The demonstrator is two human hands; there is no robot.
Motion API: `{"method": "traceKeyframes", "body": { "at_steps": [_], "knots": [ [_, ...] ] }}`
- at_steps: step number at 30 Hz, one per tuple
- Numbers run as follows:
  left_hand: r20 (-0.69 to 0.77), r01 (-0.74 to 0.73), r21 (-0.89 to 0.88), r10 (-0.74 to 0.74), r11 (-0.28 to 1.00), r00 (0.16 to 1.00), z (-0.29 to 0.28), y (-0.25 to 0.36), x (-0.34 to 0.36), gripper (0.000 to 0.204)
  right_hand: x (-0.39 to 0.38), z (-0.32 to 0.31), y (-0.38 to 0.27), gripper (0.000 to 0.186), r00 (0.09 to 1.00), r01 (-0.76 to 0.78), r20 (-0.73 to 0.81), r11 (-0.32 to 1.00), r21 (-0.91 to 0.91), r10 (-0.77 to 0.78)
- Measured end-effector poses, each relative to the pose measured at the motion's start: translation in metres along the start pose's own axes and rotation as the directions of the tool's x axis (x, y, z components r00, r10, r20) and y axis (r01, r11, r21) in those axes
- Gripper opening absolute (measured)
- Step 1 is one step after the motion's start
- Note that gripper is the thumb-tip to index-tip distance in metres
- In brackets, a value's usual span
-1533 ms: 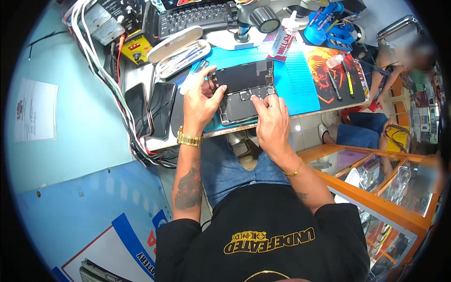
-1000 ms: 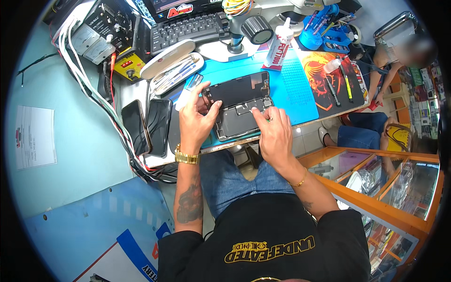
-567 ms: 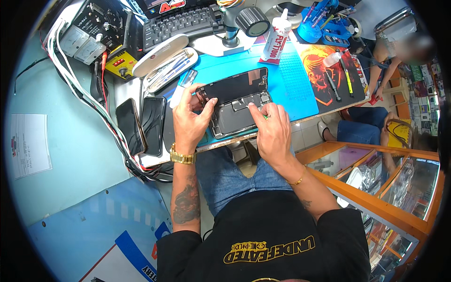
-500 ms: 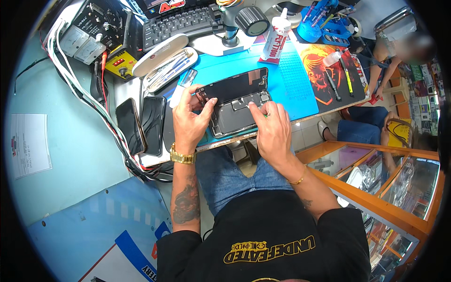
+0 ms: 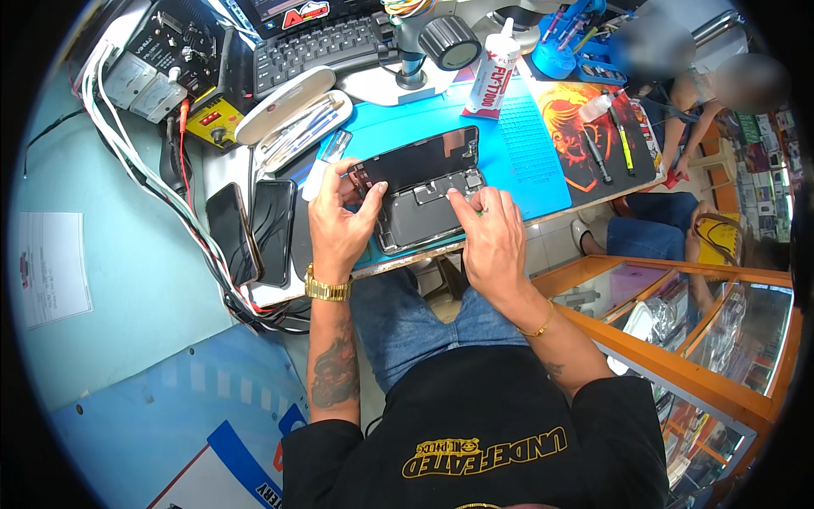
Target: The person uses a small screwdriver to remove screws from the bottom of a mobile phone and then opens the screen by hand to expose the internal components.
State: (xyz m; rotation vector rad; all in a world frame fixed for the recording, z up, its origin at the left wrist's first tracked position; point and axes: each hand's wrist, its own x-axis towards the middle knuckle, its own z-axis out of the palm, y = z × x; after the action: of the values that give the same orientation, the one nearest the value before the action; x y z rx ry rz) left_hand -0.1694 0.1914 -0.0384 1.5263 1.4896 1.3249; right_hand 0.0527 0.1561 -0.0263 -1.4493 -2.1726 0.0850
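Observation:
An opened smartphone [image 5: 420, 225] lies on the blue mat near the table's front edge, its battery and inner parts showing. Its dark screen panel [image 5: 424, 161] is raised at an angle along the far side. My left hand [image 5: 341, 216] grips the left end, thumb across the panel's corner and fingers behind it. Over the right part of the phone body, my right hand [image 5: 492, 233] is closed in a pinch, its fingertips at the inner parts. A bit of green shows between those fingers; what they hold is too small to make out.
Behind the phone are an open case of tools [image 5: 292, 119], a keyboard [image 5: 318, 55] and a glue tube [image 5: 494, 76]. Two phones [image 5: 273, 229] lie left, beside loose cables [image 5: 191, 208]. Screwdrivers [image 5: 598, 157] rest right. Other people are near a glass display case [image 5: 670, 305].
The view has shifted slightly. My left hand keeps its grip on the phone, and my right hand stays pinched over the inner parts, with little movement.

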Motion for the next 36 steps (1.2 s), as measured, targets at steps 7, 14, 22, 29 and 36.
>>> {"method": "traceKeyframes", "body": {
  "at_steps": [7,14,22,29,36],
  "knots": [
    [0.015,0.02,-0.013,-0.02,1.0,1.0,0.0,-0.001,0.001,0.038,0.002,-0.02,-0.003,0.033,0.988,0.122,0.078,0.985,0.126,-0.132],
    [0.024,0.021,-0.031,-0.021,0.999,1.0,-0.002,-0.005,0.001,0.039,0.024,-0.013,0.015,0.026,0.878,0.457,-0.026,0.821,0.341,-0.478],
    [-0.01,0.011,-0.029,-0.012,1.0,1.0,0.0,-0.005,0.002,0.035,0.02,-0.025,0.066,0.019,0.956,-0.205,-0.154,0.944,0.258,0.249],
    [0.014,0.016,-0.06,-0.015,0.998,1.0,-0.001,-0.007,-0.001,0.039,0.035,-0.012,0.071,0.018,0.953,-0.192,-0.189,0.955,0.226,0.236],
    [0.016,-0.03,-0.019,0.031,0.999,0.999,0.005,0.001,0.004,0.037,0.021,-0.084,0.199,0.025,0.853,-0.503,-0.272,0.841,-0.198,0.446]
  ]
}}
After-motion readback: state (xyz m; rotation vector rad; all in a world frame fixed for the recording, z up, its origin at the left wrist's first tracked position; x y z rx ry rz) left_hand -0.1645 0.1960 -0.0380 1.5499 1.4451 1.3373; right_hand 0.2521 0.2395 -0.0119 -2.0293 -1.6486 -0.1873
